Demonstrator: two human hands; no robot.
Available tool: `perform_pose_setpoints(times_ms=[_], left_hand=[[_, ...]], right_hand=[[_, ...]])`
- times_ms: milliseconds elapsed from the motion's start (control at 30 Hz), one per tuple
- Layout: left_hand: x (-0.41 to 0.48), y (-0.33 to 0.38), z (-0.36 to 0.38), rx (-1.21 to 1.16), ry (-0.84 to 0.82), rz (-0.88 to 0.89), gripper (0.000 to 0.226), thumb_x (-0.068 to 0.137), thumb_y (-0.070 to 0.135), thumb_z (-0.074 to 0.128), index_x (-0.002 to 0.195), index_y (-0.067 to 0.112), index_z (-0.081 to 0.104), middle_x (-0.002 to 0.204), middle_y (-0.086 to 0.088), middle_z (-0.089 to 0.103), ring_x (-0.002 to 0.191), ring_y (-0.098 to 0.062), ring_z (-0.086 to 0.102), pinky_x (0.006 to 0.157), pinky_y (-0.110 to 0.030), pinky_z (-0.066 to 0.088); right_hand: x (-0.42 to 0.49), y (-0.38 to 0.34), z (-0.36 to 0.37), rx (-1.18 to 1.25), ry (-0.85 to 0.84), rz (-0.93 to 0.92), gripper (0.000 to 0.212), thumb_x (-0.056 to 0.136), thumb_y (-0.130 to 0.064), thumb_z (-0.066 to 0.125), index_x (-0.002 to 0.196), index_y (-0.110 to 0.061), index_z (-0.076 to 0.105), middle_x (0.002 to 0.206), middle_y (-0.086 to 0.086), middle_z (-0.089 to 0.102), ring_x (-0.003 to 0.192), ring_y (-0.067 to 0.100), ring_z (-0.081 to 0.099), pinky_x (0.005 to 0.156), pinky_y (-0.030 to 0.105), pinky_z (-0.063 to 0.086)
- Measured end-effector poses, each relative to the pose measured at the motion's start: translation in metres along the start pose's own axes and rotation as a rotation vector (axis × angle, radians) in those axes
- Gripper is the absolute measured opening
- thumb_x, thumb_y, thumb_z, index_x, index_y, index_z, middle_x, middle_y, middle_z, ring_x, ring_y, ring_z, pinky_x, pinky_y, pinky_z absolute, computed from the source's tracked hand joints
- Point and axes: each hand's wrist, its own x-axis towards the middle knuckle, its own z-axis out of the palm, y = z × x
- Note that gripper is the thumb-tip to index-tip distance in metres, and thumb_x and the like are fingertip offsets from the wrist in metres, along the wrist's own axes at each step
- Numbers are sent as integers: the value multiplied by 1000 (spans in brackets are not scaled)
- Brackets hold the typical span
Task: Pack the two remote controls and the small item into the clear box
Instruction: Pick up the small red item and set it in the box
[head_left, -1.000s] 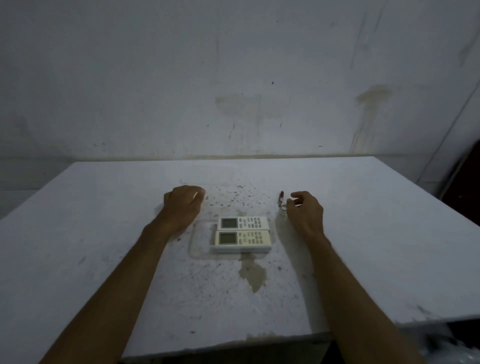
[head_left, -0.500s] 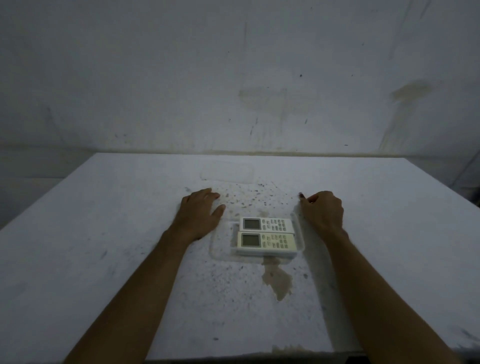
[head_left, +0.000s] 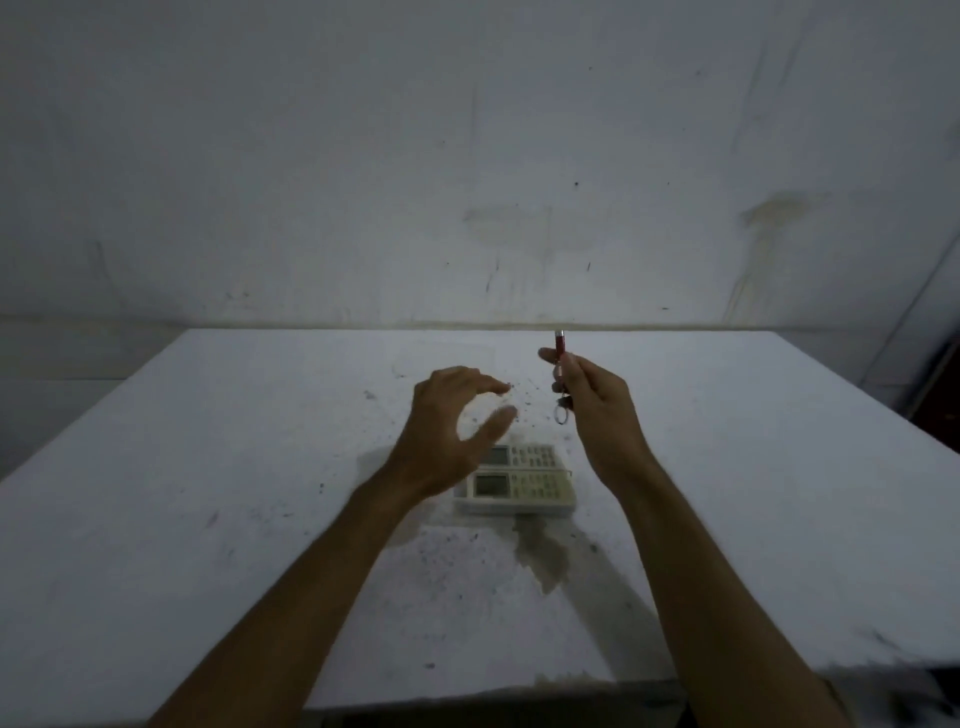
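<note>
Small red cylindrical item with keyring (head_left: 560, 358) pinched in right hand (head_left: 597, 400); left hand (head_left: 447, 426) open, empty. Next: lowering it beside two white remote controls (head_left: 519, 480) in clear plastic box (head_left: 570, 475).

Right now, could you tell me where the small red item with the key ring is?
The small red item is pinched upright in the right hand, raised above the table just beyond the two remote controls.
</note>
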Motion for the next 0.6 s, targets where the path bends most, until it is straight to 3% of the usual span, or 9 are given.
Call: perform_pose_setpoints(times_ms=[100, 200, 300, 400, 500, 600], left_hand=[[-6, 18, 13, -52, -83, -87, 46, 89, 63, 58, 126, 36, 64, 146, 12, 52, 131, 4, 29, 110, -29, 17], [-4, 18, 14, -154, -36, -175, 29, 89, 55, 66, 112, 38, 70, 144, 11, 55, 131, 0, 37, 109, -32, 25], [-1, 10, 5, -216, -45, -199, 11, 90, 41, 73, 100, 39, 75, 127, 20, 61, 121, 8, 49, 105, -28, 37], [1, 7, -8, -265, -113, -205, 7, 92, 33, 72, 95, 35, 77, 99, 28, 69, 102, 19, 58, 89, -7, 37], [3, 4, -13, -433, -61, -243, 11, 93, 25, 73, 99, 19, 80, 88, 13, 79, 92, 3, 72, 88, -10, 49], [5, 3, -17, -616, 46, -303, 14, 93, 17, 72, 104, 12, 78, 90, 3, 81, 91, -11, 76, 83, -19, 56]], right_hand=[[-13, -7, 6, 81, -81, 24, 31, 105, -34, 48, 123, -21, 70, 104, 0, 72, 100, 13, 67, 92, 31, 55], [-18, -10, 14, 68, -89, 38, 24, 102, -33, 54, 113, -22, 72, 96, -6, 76, 94, 7, 71, 91, 29, 55], [-19, -10, 17, 111, -66, 60, 22, 100, -32, 59, 109, -18, 74, 98, -6, 78, 89, 4, 71, 83, 27, 51], [-19, -5, 22, 184, 14, 79, 21, 99, -27, 63, 111, -14, 72, 98, -2, 79, 90, 9, 71, 81, 29, 52], [-21, 3, 27, 256, 88, 120, 24, 94, -25, 69, 113, -10, 69, 99, 4, 79, 93, 21, 71, 83, 38, 56], [-26, 8, 29, 237, 73, 105, 22, 89, -25, 76, 101, -8, 73, 92, 6, 79, 83, 17, 72, 76, 32, 56]])
